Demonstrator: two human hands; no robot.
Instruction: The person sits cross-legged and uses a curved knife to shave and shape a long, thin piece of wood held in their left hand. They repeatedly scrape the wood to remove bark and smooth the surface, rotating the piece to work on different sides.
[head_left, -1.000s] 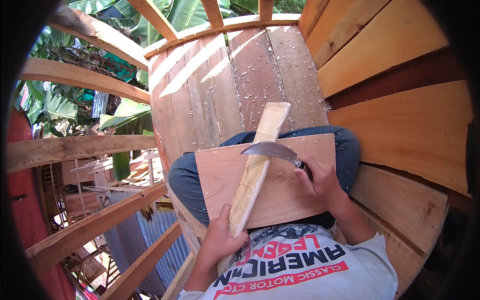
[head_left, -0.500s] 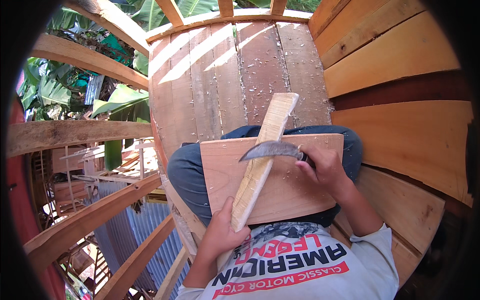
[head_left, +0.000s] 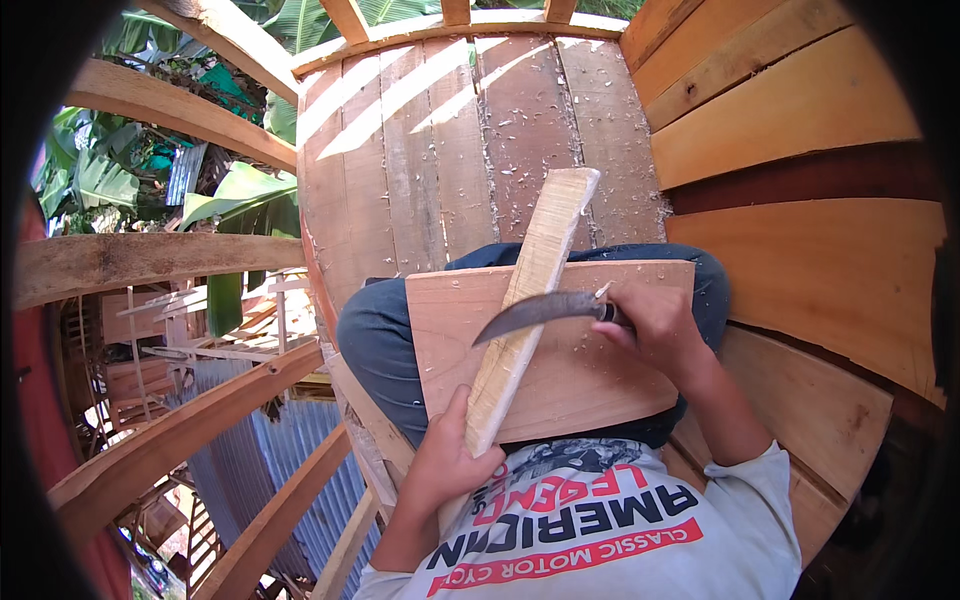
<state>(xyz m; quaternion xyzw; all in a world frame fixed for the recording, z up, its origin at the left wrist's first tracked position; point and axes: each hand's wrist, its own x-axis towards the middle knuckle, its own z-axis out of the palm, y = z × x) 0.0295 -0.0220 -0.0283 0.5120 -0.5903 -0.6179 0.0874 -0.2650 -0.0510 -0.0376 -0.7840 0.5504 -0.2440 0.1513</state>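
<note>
A pale strip of wood (head_left: pixel 545 245) slants across my lap, its far end raised toward the upper right. My left hand (head_left: pixel 455 450) is closed around its near end. In my right hand (head_left: pixel 655 325) is the dark handle of a curved knife (head_left: pixel 540 313). The blade points left and crosses the strip near its middle, lying over or against its face; exact contact is hard to make out. Under the strip, a flat wooden board (head_left: pixel 600 380) rests on my crossed legs, with a few shavings on it.
Wood shavings are scattered over the plank floor (head_left: pixel 400 180) ahead. Orange-brown plank walling (head_left: pixel 800 250) rises on the right. On the left are open wooden rails (head_left: pixel 160 268), with corrugated metal sheets (head_left: pixel 300 450) and banana leaves beyond and below.
The knife blade has tilted, its tip lower, and has moved slightly down the strip toward me. The strip's far end has shifted up a little. My left hand keeps its grip.
</note>
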